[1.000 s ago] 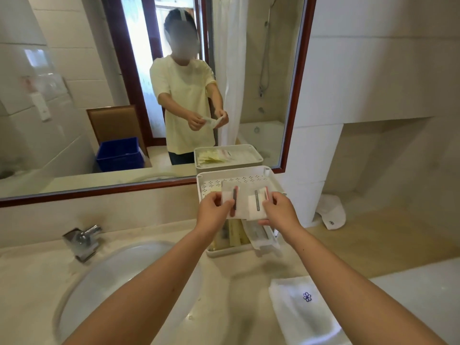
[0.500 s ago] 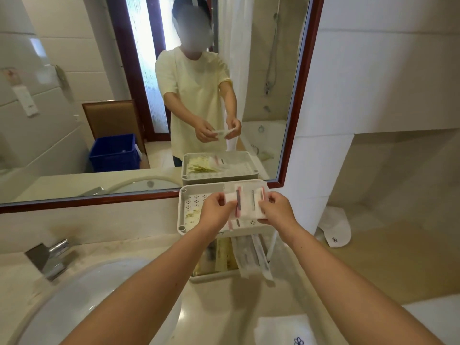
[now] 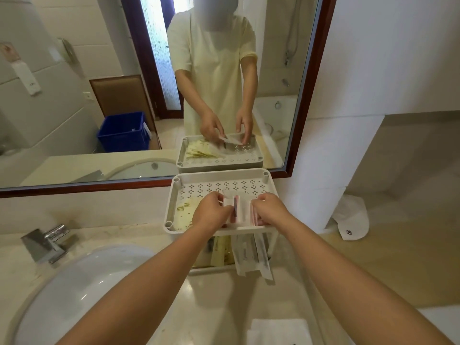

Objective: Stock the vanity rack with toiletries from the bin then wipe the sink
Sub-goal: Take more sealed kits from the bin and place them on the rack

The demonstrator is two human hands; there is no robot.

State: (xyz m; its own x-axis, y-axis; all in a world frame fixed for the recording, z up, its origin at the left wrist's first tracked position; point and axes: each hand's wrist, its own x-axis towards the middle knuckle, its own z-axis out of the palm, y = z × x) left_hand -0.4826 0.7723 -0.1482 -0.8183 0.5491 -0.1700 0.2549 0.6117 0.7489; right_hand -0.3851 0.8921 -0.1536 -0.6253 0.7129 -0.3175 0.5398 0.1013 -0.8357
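A white two-tier vanity rack [image 3: 270, 189] stands on the counter against the mirror. Both my hands are over its top tray. My left hand [image 3: 211, 212] and my right hand [image 3: 270, 209] pinch the two ends of a small stack of white toiletry packets [image 3: 241, 210] with dark and pink stripes, held low in the tray's front right part. Yellowish sachets [image 3: 185, 211] lie in the tray's left side. On the lower tier are long white wrapped packets [image 3: 251, 255] that stick out over the front edge. The round white sink [image 3: 74, 290] lies at the lower left.
A chrome faucet [image 3: 47, 242] stands behind the sink. A folded white towel [image 3: 278, 331] lies on the counter near me. Another white cloth [image 3: 351, 217] sits in the recess at right. The mirror reflects a blue bin [image 3: 123, 131] behind me.
Both hands have lowered the packet stack from above the rack down into the top tray. The camera has moved closer and tilted down.
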